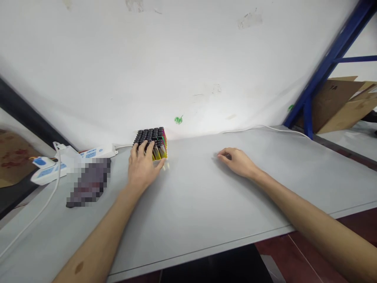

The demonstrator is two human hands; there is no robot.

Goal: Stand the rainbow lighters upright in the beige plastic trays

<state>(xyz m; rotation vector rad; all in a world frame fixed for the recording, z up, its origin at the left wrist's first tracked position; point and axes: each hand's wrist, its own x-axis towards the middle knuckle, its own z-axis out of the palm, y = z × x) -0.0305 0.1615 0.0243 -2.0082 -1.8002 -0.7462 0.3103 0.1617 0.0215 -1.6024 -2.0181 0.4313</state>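
Observation:
A block of upright lighters [150, 135] with black tops stands by the wall, left of the middle, in a shallow white-edged tray. Yellow and pink show on the bodies at its front and right side. My left hand [143, 167] reaches over the front of the block, fingers apart, fingertips on the front rows and thumb at the front right corner. Part of the block is hidden behind these fingers. Farther right, my right hand [237, 161] rests on the grey table [194, 204], fingers curled and thumb tip meeting the index finger; nothing shows in it.
White power strips [94, 153] with a plug and cable lie at the left, near a dark blurred-out item [91, 182]. A thin white cable [265, 126] runs along the wall. At the right stand a blue metal frame [308, 114] and cardboard boxes [335, 104].

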